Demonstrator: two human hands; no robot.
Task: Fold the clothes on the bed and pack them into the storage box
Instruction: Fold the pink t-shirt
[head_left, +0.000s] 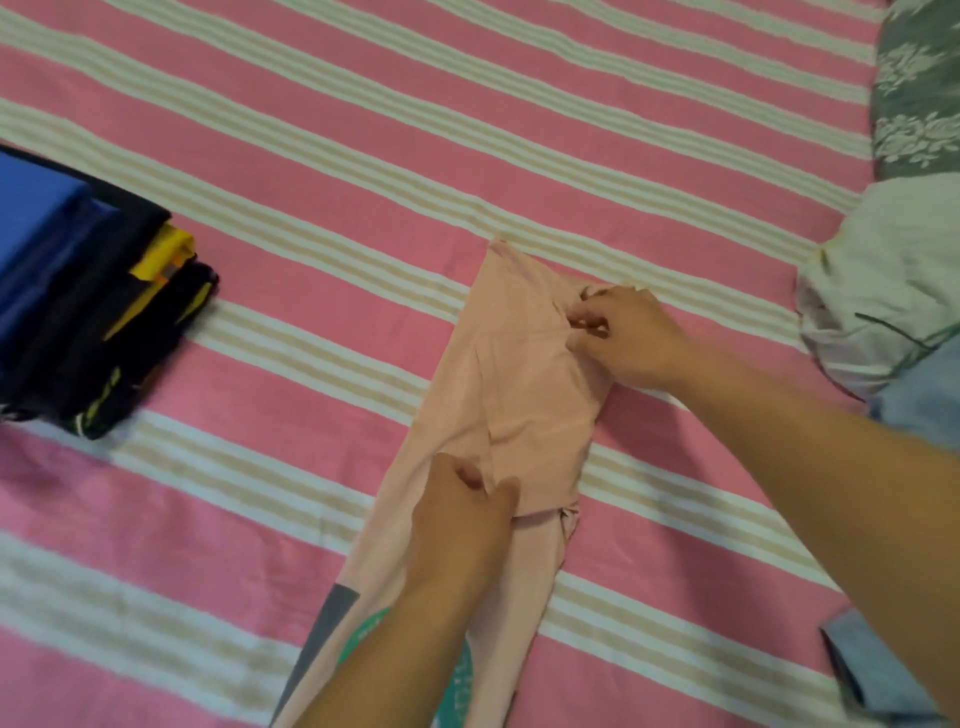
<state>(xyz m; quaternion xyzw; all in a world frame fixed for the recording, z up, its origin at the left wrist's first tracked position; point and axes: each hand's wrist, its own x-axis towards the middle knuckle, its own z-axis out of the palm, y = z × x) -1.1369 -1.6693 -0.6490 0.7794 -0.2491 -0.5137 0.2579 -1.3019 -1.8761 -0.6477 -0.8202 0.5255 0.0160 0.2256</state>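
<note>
A pale pink garment (519, 384) lies lengthwise on the pink striped bed sheet (311, 156), partly folded, with a grey and green print near its lower end. My right hand (628, 338) pinches a bunched fold at the garment's right edge. My left hand (462, 514) grips the cloth lower down, thumb and fingers curled round a folded edge. A stack of folded clothes (88, 291), blue on top with black and yellow below, sits at the left. No storage box is in view.
At the right edge lie a pale green and white bundle of cloth (883, 280), light blue fabric (919, 400) and a grey floral pillow (919, 88). Another blue-grey piece (872, 670) shows at the lower right.
</note>
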